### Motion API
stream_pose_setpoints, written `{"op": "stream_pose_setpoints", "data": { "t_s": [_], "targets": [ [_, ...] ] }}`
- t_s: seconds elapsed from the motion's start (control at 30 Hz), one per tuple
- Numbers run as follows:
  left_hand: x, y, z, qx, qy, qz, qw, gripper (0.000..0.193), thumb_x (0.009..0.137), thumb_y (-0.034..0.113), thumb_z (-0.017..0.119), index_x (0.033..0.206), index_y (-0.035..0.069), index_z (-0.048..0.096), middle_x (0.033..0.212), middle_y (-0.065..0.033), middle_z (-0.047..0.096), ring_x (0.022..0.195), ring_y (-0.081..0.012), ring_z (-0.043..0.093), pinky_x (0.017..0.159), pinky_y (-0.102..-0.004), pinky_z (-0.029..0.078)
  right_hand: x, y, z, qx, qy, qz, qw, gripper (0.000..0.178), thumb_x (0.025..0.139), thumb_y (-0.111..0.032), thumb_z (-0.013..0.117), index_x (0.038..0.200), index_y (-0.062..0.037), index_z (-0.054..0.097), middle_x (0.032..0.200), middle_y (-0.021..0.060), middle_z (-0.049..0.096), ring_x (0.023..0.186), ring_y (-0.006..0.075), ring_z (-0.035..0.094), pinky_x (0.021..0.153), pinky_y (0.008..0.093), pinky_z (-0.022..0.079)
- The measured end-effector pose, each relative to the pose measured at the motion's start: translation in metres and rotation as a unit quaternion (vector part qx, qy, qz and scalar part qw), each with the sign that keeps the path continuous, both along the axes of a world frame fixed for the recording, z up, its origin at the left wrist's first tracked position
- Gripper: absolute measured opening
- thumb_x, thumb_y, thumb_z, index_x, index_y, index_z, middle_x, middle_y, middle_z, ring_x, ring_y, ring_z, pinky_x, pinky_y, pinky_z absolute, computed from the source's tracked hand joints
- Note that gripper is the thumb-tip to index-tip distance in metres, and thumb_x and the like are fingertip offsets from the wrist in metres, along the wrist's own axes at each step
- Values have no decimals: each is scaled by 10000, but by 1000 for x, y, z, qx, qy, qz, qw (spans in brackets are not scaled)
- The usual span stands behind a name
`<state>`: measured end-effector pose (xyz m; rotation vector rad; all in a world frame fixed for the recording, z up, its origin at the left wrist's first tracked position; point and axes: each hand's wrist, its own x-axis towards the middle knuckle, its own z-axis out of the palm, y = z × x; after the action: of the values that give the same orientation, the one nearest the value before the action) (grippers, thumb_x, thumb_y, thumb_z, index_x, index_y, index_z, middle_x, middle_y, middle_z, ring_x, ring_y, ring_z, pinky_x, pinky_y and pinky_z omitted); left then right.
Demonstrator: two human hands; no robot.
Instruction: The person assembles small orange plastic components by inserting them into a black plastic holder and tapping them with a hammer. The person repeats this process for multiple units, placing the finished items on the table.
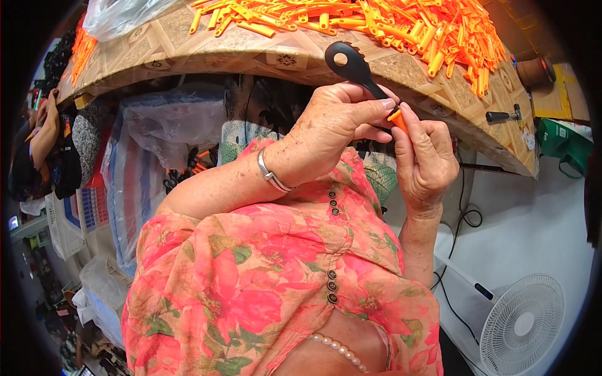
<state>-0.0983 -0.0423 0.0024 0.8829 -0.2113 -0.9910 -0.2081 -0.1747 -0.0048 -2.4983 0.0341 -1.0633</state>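
Observation:
My left hand (332, 119) is closed around the shaft of a black spaghetti server (352, 64), whose toothed head with a round hole points up and left, in front of the table edge. Close beside it, my right hand (427, 156) pinches an orange plastic handle (399, 121) between thumb and fingers. The black shaft meets the open end of this handle; how deep it sits inside is hidden by my fingers. Beyond both hands, a large heap of similar orange handles (433, 34) lies on the table (169, 47).
A small hammer (503, 116) lies at the table's right end, near a green bag (565, 143). A white fan (523, 323) stands at lower right, with a black cable beside it. To the left are a striped sack (141, 182) and another person's arm (44, 135).

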Motion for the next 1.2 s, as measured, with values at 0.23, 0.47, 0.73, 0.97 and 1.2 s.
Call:
{"op": "stream_pose_setpoints", "data": {
  "t_s": [0.23,0.47,0.73,0.97,1.2],
  "targets": [
    [-1,0,0,16,-34,14,999,252,900,150,669,1072,-31,635,996,-89,670,851,-131,650,722,-249,559,0,1,-3,4,7,-10,1000,351,788,17,727,1130,-57,700,755,48,571,631,136,555,554,265,468],
    [-5,-1,-1,7,-90,19,996,243,882,104,682,1082,-26,637,958,-84,680,875,-136,654,771,-265,556,6,-1,-8,9,-28,-8,1000,347,768,6,738,1105,-68,707,697,41,531,549,138,537,475,284,446],
    [-9,-3,-7,-28,-138,27,990,254,858,62,697,1094,-10,638,960,-69,678,870,-139,653,807,-269,542,3,0,-3,118,-35,14,992,251,793,3,722,1040,-36,704,751,60,588,627,148,570,561,269,473],
    [-2,-2,-14,-26,-198,-2,980,230,871,33,669,1094,2,625,961,-38,650,866,-99,613,768,-239,522,1,1,3,236,35,20,971,82,825,-35,702,874,-10,640,768,82,608,642,179,584,592,298,474],
    [-1,1,-14,-32,-272,-16,962,211,876,20,656,1085,18,621,956,-4,630,837,-55,579,707,-198,493,-3,9,1,211,44,15,976,130,836,-61,700,803,-8,586,720,73,593,597,169,562,544,293,437]
  ]
}}
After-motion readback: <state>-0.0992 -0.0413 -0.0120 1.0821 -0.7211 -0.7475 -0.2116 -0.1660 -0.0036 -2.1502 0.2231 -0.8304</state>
